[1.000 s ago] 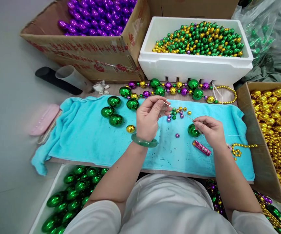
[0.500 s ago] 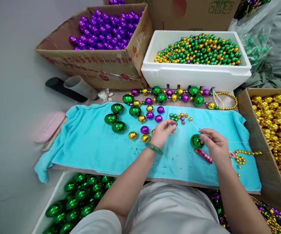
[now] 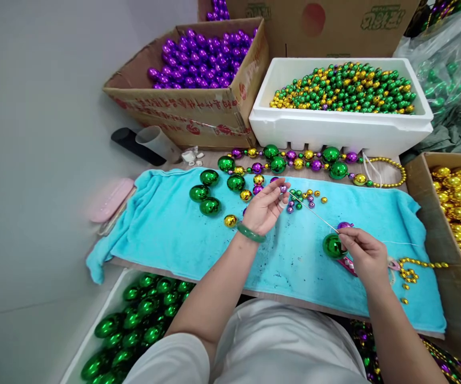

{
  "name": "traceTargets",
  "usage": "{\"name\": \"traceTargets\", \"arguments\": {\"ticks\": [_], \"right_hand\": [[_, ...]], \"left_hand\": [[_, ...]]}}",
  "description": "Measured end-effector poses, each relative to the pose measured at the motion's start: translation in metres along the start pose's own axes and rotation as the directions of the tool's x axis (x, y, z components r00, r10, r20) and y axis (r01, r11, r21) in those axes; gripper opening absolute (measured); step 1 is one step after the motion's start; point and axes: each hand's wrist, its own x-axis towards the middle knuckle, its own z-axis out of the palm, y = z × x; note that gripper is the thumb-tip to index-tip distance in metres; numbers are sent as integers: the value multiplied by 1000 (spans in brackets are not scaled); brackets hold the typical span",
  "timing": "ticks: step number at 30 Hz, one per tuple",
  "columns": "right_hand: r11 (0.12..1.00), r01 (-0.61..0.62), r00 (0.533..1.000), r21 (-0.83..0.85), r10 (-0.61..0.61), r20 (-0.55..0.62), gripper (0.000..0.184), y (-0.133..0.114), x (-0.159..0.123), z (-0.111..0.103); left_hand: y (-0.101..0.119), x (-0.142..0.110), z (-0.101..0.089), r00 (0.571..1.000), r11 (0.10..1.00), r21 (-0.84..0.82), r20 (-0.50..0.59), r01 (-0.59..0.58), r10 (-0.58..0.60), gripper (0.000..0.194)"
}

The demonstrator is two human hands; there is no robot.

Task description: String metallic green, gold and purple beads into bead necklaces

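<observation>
My left hand (image 3: 264, 210), a green bangle on its wrist, pinches a small purple bead (image 3: 283, 189) at its fingertips. My right hand (image 3: 364, 256) is closed on the lower end of a long thin needle (image 3: 314, 213), whose far tip points at the small bead. Just beside my right fingers is a large green ball bead (image 3: 332, 246), with a purple bead (image 3: 344, 225) behind it. Small loose beads (image 3: 311, 198) in green, gold and purple lie past the needle. Large green beads (image 3: 210, 206) and gold beads (image 3: 230, 221) rest left of my left hand.
A blue towel (image 3: 166, 240) covers the table. Behind it lies a finished-looking bead strand (image 3: 316, 165). A carton of purple beads (image 3: 166, 101), a white foam box (image 3: 334, 128) and a carton of gold beads (image 3: 426, 186) stand around. A pink case (image 3: 112, 200) sits left.
My left hand has turned palm up and come to the needle tip with a small purple bead. A purple bead now shows by my right hand. The camera view has shifted slightly.
</observation>
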Motion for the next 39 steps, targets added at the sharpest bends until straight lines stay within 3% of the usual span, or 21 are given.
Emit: {"name": "traceTargets", "arguments": {"ticks": [19,22,24,26,28,29,32,35,37,39], "right_hand": [[1000,4,1000,-17,-4,0,13,-6,-2,0],[1000,3,1000,-27,-3,2,13,-8,-2,-1],[1000,1,1000,-12,-1,12,12,-9,-2,-1],[999,-9,1000,49,9,18,12,-9,-2,-1],[990,-34,999,140,33,7,11,-8,-1,-1],[982,-48,999,185,49,-1,12,-7,-1,-1],[962,-77,996,264,86,-24,12,-6,0,0],[961,-85,996,264,91,-11,13,-7,0,4],[967,-69,998,247,68,10,12,-8,1,7],[972,-47,999,230,44,20,12,-8,1,9]], "left_hand": [[-4,-4,-1,975,946,236,28,-222,221,24],[-5,-10,5,942,877,343,120,-337,315,41],[-2,-16,8,934,855,378,186,-355,306,59],[6,-20,6,931,831,421,197,-363,307,65],[18,-22,-3,914,726,561,174,-398,366,53],[23,-23,-10,903,623,671,178,-402,391,43],[30,-26,-29,921,143,944,245,-298,304,26],[16,-31,-37,980,-299,943,180,-147,87,31],[3,-33,-37,994,-454,886,106,-91,6,31],[-8,-32,-36,997,-488,870,77,-72,-11,31]]}}
